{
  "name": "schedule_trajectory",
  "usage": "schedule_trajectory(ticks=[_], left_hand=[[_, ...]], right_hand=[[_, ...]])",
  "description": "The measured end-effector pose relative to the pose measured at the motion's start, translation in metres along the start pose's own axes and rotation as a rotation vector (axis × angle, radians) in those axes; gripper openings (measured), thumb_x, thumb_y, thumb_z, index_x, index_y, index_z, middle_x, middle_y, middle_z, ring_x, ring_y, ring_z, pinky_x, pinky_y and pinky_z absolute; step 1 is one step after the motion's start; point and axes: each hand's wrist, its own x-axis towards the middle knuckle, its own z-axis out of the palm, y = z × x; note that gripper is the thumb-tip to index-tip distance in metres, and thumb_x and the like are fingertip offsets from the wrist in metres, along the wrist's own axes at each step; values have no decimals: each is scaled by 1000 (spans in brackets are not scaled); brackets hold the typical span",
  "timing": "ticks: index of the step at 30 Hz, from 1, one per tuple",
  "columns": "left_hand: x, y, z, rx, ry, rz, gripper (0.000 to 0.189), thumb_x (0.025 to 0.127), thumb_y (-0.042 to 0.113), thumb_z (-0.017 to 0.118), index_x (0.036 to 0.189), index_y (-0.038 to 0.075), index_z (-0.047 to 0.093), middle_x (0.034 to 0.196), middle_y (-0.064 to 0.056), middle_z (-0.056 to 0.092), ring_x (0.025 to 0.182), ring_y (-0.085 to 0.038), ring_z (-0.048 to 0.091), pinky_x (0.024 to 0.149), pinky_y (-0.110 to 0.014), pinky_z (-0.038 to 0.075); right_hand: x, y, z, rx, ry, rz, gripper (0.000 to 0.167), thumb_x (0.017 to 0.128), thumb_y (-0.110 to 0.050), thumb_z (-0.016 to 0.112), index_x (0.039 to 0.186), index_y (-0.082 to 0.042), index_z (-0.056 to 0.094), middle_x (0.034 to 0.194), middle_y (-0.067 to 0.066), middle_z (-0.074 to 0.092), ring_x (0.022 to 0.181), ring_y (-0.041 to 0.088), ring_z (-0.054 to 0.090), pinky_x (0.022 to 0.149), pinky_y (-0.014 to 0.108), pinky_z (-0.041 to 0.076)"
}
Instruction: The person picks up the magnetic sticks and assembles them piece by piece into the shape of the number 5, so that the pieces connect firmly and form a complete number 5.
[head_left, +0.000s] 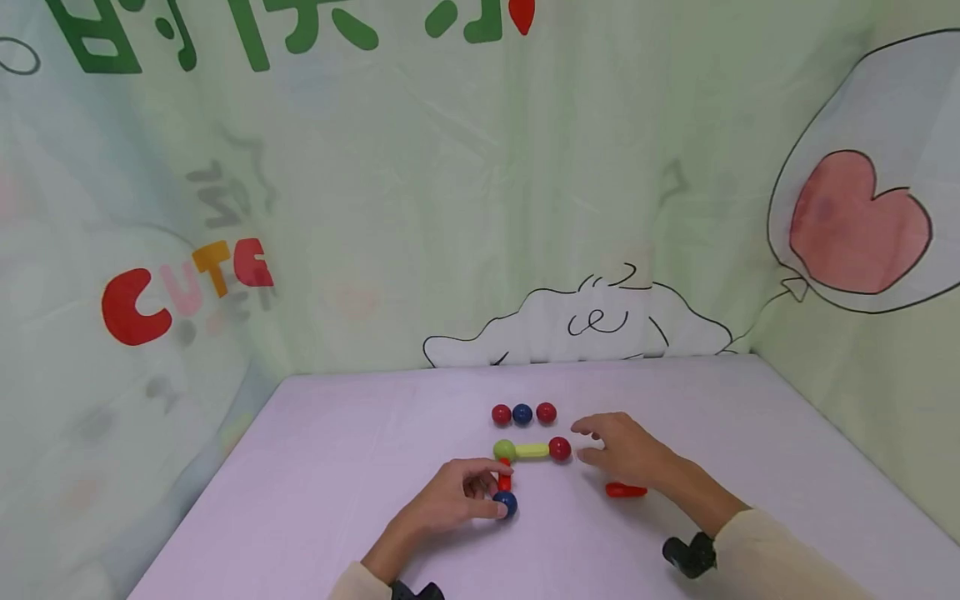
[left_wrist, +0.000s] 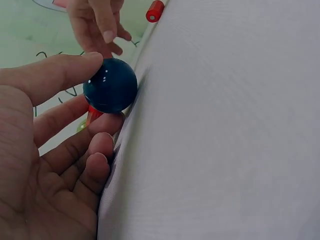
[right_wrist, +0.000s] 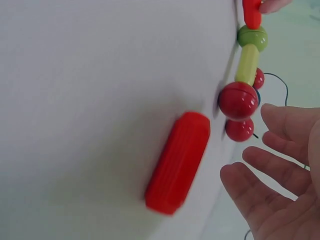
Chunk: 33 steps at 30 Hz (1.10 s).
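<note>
On the lilac tabletop, a light green ball (head_left: 504, 451) joins a yellow-green rod (head_left: 532, 451) and a red rod (head_left: 505, 482) at a corner. The yellow-green rod ends in a red ball (head_left: 559, 449), the red rod in a dark blue ball (head_left: 509, 502). My left hand (head_left: 452, 497) holds this blue end, its thumb on the ball and its fingers by the red rod. Just right of the red ball hovers my right hand (head_left: 628, 448), fingers spread and holding nothing. A loose red rod (right_wrist: 178, 162) lies on the table below it.
Behind the joined pieces, a red ball (head_left: 501, 414), a blue ball (head_left: 522, 414) and another red ball (head_left: 547, 412) sit in a row. Printed cloth (head_left: 465, 208) hangs at the table's back and sides. Both wrists carry black devices (head_left: 690, 556).
</note>
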Motion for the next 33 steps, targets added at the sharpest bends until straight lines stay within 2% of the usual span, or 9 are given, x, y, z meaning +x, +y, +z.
schedule_trajectory(ticks=[6,14,21,28,33], left_hand=[[-1,1,-1,3,12,33,37,84,20,80,120,14,74,93,5,65,76,-6,53,68,-19,44],[-2,-1,-2,-5,21,28,35,85,19,81,118,14,75,93,6,64,78,-7,54,68,-19,44],[-5,0,0,-24,29,33,31,85,18,81,115,14,76,93,5,65,78,-6,54,67,-19,43],[-6,0,0,-38,27,27,24,85,17,80,109,16,78,89,4,63,75,-7,53,65,-19,43],[-6,0,1,-33,26,39,24,85,17,80,109,17,78,89,0,63,75,-6,53,66,-19,43]], right_hand=[[-19,11,-17,-37,-35,-2,42,87,-17,79,125,-5,67,115,9,68,105,29,61,83,43,58],[-42,28,-10,43,-36,-45,33,85,-15,81,115,-4,72,108,2,69,100,25,61,86,46,55],[-48,30,0,44,-32,-27,27,82,-6,81,108,-8,74,96,-2,67,91,19,56,77,35,56],[-49,29,6,72,-34,-13,22,83,0,79,103,-8,75,93,-3,65,90,18,54,77,32,55],[-49,30,10,112,-30,-41,19,83,1,78,99,-8,74,90,-4,64,86,16,56,75,29,54]])
